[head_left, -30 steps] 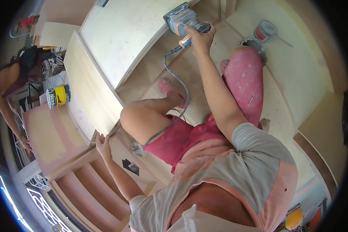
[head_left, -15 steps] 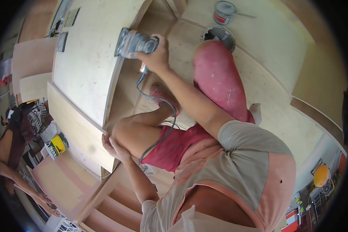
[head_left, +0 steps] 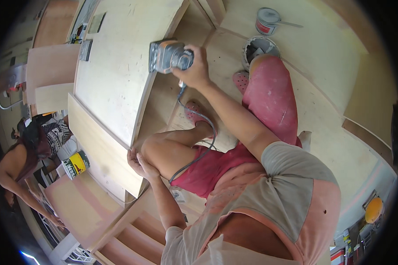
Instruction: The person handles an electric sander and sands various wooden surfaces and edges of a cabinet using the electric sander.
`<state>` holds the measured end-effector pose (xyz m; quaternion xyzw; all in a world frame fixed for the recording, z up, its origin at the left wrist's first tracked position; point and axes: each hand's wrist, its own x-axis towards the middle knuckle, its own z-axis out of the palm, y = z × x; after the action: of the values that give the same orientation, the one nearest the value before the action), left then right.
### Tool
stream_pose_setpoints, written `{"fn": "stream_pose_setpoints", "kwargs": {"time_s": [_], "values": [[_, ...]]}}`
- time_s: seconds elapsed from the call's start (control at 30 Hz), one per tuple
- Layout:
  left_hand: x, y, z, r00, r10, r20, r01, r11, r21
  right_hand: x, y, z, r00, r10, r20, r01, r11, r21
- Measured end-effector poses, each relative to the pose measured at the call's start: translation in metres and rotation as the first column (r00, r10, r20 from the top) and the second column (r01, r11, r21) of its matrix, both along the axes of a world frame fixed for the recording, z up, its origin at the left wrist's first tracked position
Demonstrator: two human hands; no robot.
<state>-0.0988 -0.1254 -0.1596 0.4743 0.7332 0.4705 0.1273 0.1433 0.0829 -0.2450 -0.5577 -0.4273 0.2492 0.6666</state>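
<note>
My right hand (head_left: 195, 68) is wrapped round the body of a grey and orange power sander (head_left: 170, 55). The sander's flat pad lies against the pale wooden panel (head_left: 115, 66), close to its edge. From the sander a dark cord (head_left: 198, 113) hangs in a curve and crosses my thigh. Lower down, my left hand (head_left: 142, 165) is open beside my bent knee, its fingers by the panel's lower edge and holding nothing. Whether those fingers press on the wood is hard to tell.
A bucket (head_left: 257, 46) with grey filler and a tin (head_left: 268, 21) with a flat tool across it stand beyond my knee. Two sanding blocks (head_left: 86, 50) lie on the panel. At left another person (head_left: 24, 163) bends near a yellow-labelled pail (head_left: 76, 164).
The whole view has shifted, so things appear farther right. The sander has turned slightly, its pad more upright, still by the panel's edge. My left hand stays beside my knee.
</note>
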Motion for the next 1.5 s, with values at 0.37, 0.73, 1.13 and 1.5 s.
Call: {"fn": "stream_pose_setpoints", "kwargs": {"time_s": [0.37, 0.73, 1.13, 1.5], "values": [[-0.003, 0.001, 0.002, 1.0, 0.007, 0.023, -0.006, 0.998, -0.057, 0.052, 0.055, -0.023, 0.751, 0.023, -0.66, -0.139, 0.983, -0.124], [0.016, 0.026, 0.011, 0.999, -0.009, 0.035, 0.012, 0.996, -0.087, 0.011, 0.001, 0.006, 0.982, 0.037, -0.187, -0.079, 0.972, -0.22], [0.004, 0.026, 0.009, 0.999, 0.014, 0.038, -0.01, 0.996, -0.094, 0.058, 0.052, 0.004, 0.83, -0.043, -0.557, -0.088, 0.974, -0.206], [-0.001, 0.01, -0.002, 0.998, -0.061, -0.016, 0.061, 0.998, 0.013, -0.016, -0.026, 0.003, 0.644, 0.107, -0.757, -0.404, 0.888, -0.219]]}}
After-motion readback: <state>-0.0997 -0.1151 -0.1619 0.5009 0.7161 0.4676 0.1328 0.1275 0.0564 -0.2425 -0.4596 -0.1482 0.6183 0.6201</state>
